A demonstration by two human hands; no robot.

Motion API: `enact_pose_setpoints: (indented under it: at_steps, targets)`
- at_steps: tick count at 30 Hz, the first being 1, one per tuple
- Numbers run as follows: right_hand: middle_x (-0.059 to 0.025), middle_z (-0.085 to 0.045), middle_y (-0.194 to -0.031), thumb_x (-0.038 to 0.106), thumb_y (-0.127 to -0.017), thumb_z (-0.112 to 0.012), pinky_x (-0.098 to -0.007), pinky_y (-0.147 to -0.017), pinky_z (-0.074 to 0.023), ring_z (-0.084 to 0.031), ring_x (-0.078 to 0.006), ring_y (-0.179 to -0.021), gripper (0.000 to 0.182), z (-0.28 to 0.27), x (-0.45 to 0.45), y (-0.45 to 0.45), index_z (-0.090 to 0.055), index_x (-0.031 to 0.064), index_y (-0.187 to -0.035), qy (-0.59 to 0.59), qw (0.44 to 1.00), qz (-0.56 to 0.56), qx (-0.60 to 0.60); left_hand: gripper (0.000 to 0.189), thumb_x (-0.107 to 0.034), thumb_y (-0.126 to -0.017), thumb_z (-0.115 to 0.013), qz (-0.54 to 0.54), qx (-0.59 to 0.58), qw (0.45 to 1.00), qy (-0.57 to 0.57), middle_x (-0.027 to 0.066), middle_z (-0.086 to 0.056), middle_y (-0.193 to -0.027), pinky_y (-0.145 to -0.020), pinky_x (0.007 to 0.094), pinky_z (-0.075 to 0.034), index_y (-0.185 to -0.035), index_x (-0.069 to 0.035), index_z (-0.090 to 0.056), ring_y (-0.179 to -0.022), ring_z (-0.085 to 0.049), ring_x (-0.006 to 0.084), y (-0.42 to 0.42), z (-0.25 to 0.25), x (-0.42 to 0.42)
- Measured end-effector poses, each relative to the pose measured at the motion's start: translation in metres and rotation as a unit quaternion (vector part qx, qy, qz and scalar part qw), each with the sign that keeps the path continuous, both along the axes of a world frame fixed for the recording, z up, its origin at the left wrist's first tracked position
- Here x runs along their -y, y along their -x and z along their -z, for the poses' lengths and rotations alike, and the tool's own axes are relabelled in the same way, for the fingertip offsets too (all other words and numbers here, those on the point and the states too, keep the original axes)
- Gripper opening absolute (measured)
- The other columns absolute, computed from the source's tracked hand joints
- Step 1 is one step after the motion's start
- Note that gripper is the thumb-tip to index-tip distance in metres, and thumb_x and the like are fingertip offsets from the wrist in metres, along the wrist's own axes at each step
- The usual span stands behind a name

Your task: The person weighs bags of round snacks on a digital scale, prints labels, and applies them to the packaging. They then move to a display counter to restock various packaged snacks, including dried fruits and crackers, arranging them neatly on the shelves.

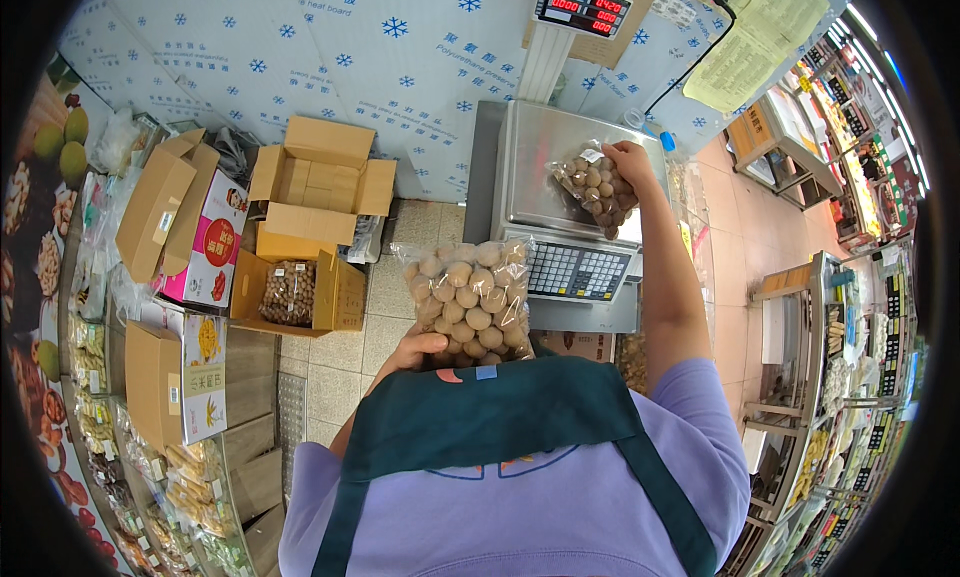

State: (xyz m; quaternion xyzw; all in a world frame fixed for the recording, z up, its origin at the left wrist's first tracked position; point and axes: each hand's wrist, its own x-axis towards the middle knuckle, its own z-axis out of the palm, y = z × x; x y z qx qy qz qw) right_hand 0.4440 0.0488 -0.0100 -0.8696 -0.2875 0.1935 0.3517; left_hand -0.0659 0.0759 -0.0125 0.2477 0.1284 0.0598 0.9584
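My left hand (418, 349) grips the lower left side of a large clear plastic bag of round brown dried fruits (469, 303), held close to my apron; its fingers are mostly hidden behind the bag. Over the steel pan of a weighing scale (536, 157), my right hand (631, 166) holds a smaller clear bag of similar round fruits (596, 183) by its upper right corner. That bag bears a white label. I cannot tell whether it rests on the pan or hangs just above it. The scale's keypad (577, 271) faces me, and a lit display (581, 8) stands on a post behind.
To the left, an open carton (341, 295) holds labelled bags of brown fruits. Behind it sits another open cardboard box (322, 179). Printed cartons (202, 247) and shelves of bagged goods (195, 494) line the left. A black cable (694, 55) runs down the wall; more shelves (847, 397) stand right.
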Motion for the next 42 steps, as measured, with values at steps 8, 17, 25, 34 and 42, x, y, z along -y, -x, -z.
enact_pose_setpoints:
  at_steps: [8,17,25,34,42]
  targets:
    - [-0.0271,-0.06,-0.119,0.058,-0.077,-0.067,-0.0405,-0.096,-0.0459,-0.06,-0.0362,-0.11,0.081,-0.025,0.029,0.042,-0.049,0.0018,-0.133,-0.032,0.998,0.046,0.013,0.072,-0.035,-0.082,-0.063,0.016,0.0,1.0,-0.003,0.0151,-0.049,-0.137,-0.104,0.0437,-0.043,-0.14,-0.003,-0.038,-0.123,-0.051,0.0295,-0.013,-0.006,0.0]
    - [-0.0298,-0.051,-0.123,0.056,-0.062,-0.077,-0.0424,-0.094,-0.0485,-0.059,-0.0411,-0.11,0.115,-0.053,0.079,0.121,-0.02,0.016,-0.153,0.087,0.985,-0.064,0.135,0.072,-0.034,-0.082,-0.063,0.044,-0.008,0.999,0.005,0.0151,-0.049,-0.137,-0.104,0.0437,-0.043,-0.141,-0.003,-0.037,-0.124,-0.051,0.0296,-0.037,-0.011,-0.002]
    - [-0.0244,-0.058,-0.12,0.037,-0.068,-0.076,-0.0405,-0.087,-0.0504,-0.063,-0.035,-0.103,0.094,-0.024,0.186,0.106,-0.034,0.0105,-0.147,-0.124,0.973,0.133,0.145,0.071,-0.034,-0.082,-0.063,0.03,-0.039,0.999,-0.01,0.0152,-0.049,-0.137,-0.104,0.0437,-0.043,-0.141,-0.002,-0.037,-0.124,-0.051,0.0296,-0.068,-0.021,0.004]
    - [-0.0301,-0.047,-0.132,0.056,-0.072,-0.071,-0.0462,-0.097,-0.0435,-0.053,-0.0427,-0.116,0.099,0.061,0.363,0.152,-0.025,0.0174,-0.151,0.128,0.888,0.431,0.091,0.06,-0.025,-0.086,-0.066,-0.008,-0.076,0.989,-0.129,0.0152,-0.058,-0.124,-0.095,0.0387,-0.051,-0.134,0.002,-0.041,-0.111,-0.06,0.026,-0.172,-0.015,-0.031]
    - [-0.0283,-0.026,-0.149,0.065,-0.08,-0.06,-0.0605,-0.105,-0.0285,-0.032,-0.0432,-0.135,0.095,0.088,0.357,0.171,-0.024,0.0109,-0.15,0.243,0.804,0.49,0.232,0.062,-0.028,-0.086,-0.07,-0.039,-0.075,0.948,-0.307,0.0159,-0.058,-0.123,-0.092,0.0362,-0.052,-0.132,0.004,-0.043,-0.113,-0.059,0.025,-0.276,-0.021,-0.049]
